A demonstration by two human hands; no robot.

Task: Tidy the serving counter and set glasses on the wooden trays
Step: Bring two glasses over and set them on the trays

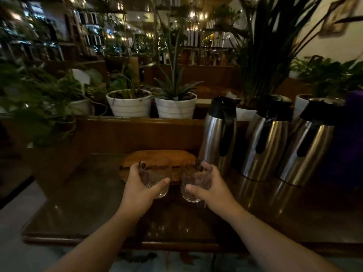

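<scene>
Each of my hands holds a clear cut-glass tumbler above the dark wooden counter (82,209). My left hand (140,190) wraps the left glass (157,185), thumb across its front. My right hand (211,186) grips the right glass (193,188) the same way. Both glasses hover side by side at the near edge of a rough-edged wooden tray (157,159), which lies flat just behind them. Whether the glass bases touch the counter or tray is hard to tell in the dim light.
Three steel thermos jugs with black handles stand to the right: (218,134), (265,142), (308,148). White potted plants (129,105), (175,106) sit on the raised ledge behind the tray. Leafy plants (39,99) crowd the left.
</scene>
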